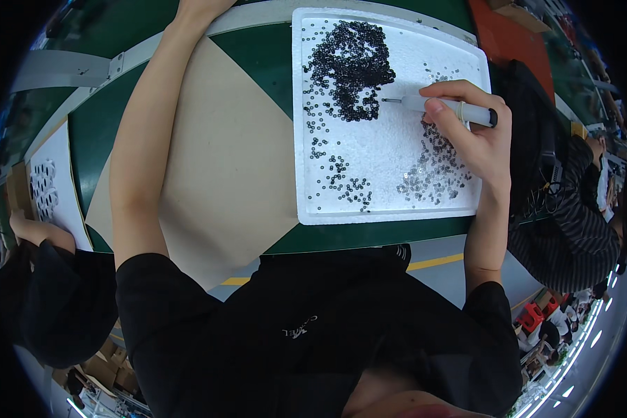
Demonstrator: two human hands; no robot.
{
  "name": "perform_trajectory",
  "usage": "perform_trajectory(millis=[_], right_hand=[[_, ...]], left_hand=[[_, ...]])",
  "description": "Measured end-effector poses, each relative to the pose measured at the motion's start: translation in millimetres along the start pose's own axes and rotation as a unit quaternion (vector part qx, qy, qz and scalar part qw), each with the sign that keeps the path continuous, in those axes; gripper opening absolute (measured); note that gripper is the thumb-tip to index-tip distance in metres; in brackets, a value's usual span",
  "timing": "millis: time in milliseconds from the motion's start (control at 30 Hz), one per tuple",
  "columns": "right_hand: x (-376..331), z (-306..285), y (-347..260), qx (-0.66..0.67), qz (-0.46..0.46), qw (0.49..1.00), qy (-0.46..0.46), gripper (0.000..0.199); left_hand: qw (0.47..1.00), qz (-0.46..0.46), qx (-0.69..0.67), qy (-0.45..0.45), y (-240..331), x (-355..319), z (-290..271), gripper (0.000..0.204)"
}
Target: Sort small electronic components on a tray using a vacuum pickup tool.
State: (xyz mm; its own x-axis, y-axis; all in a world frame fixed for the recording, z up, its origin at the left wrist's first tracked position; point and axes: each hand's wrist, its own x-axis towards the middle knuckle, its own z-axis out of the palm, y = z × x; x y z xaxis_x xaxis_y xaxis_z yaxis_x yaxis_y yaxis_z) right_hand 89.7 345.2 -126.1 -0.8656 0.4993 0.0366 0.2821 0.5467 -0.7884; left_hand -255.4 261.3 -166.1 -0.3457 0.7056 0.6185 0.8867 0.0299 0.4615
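- R hand point(477, 132): thumb + index pinching wht pen-type tool point(412, 104), prob. for fine tip control; tip near blk rings point(366, 70).
- Foam tray point(390, 219): on grn table point(265, 63); rim prob. keeps rings, clear pcs point(435, 167) in.
- L hand point(205, 5): cut by frame edge, finger state can't tell.

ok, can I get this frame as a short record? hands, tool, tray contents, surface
right grip: closed around a white pen-shaped tool
tool tip: thin, metallic, pointing left at the black rings; contact unclear
left grip: at the top edge, mostly cut off; can't tell if holding anything
tray: white foam tray
tray left: black rings, densest at upper left
tray right: scattered clear pieces, exact shape too small to tell
surface: green table, beige sheet beneath the left forearm
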Motion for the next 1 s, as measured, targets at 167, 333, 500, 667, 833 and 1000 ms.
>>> perform_trajectory(millis=[167, 333, 500, 667, 833, 1000], right_hand=[[0, -3, 2, -0.025, -0.073, 0.997, 0.005, 0.017], [0, -8, -2, -0.119, -0.186, 0.975, -0.032, 0.019], [6, -8, 1, -0.093, -0.214, 0.972, -0.013, 0.018], [1, -16, -7, 0.086, -0.147, 0.985, 0.038, 0.015], [-8, -19, -5, 0.291, -0.056, 0.954, 0.044, 0.020], [-12, -23, -9, 0.358, -0.039, 0.928, 0.093, 0.028]], left_hand=[[1.000, 0.000, -0.006, 0.000, 0, -1, 0, 0.029], [1.000, 0.005, -0.002, 0.009, -2, -3, 0, 0.030], [1.000, -0.001, -0.021, 0.012, -4, 3, 5, 0.026], [0.994, -0.080, -0.061, -0.028, -51, 3, 2, 0.037], [0.790, -0.281, -0.537, 0.087, -19, 18, 9, 0.026], [0.775, -0.258, -0.577, 0.017, 97, 14, 7, 0.032]])
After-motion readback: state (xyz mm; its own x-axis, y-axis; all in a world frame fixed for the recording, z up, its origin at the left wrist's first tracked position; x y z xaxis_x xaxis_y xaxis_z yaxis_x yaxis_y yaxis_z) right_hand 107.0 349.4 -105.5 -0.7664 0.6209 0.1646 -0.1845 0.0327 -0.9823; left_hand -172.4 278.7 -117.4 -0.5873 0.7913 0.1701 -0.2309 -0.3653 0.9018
